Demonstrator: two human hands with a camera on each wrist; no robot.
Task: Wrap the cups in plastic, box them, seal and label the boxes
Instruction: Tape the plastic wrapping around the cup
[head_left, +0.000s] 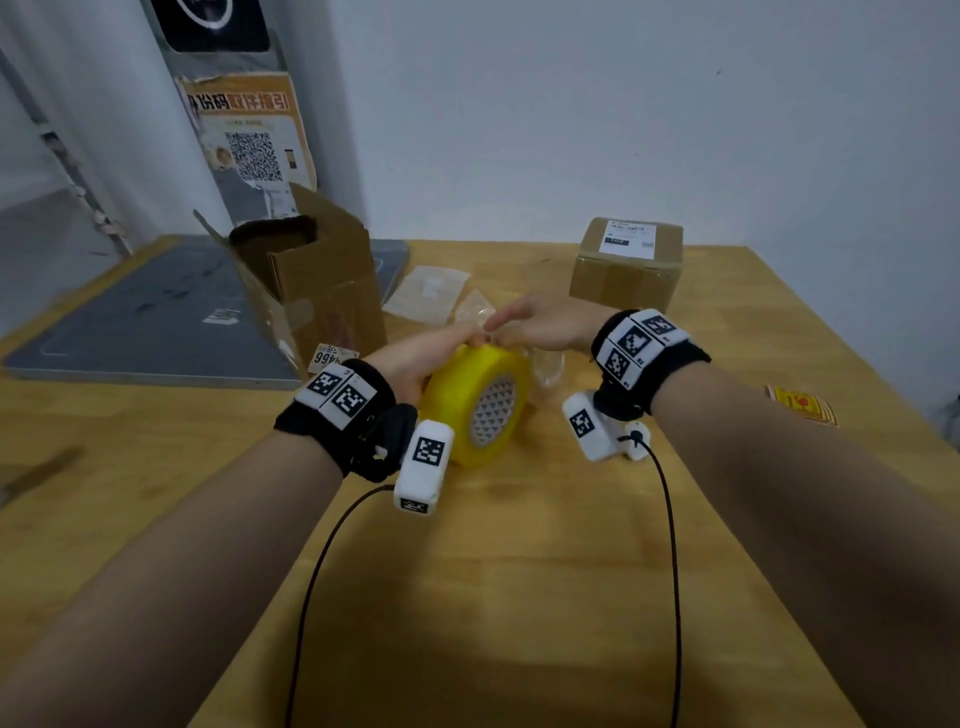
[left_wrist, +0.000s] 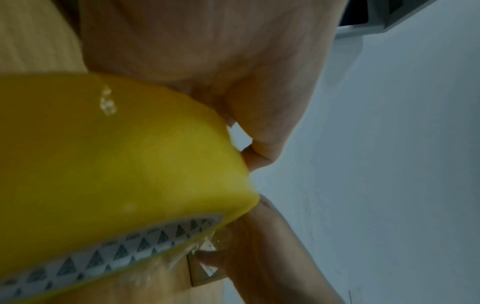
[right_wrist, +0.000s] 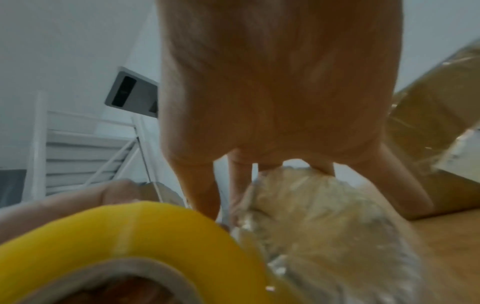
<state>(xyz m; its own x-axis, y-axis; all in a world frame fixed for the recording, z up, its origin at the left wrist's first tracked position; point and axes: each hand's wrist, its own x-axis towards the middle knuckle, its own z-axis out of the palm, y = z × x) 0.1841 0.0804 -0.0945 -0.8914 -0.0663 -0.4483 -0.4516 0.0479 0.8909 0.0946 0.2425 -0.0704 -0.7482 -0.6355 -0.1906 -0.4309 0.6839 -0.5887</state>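
Yellow tape roll (head_left: 480, 402) stands on its edge above the wooden counter (head_left: 519, 571). The left hand (head_left: 410, 364) holds it, fingers curled over the top. The right hand (head_left: 545, 325) pinches at the top of the roll. A cup wrapped in clear plastic (right_wrist: 319, 226) sits just behind the roll. An open box (head_left: 311, 280) stands at the left, a closed box (head_left: 626, 265) at the back.
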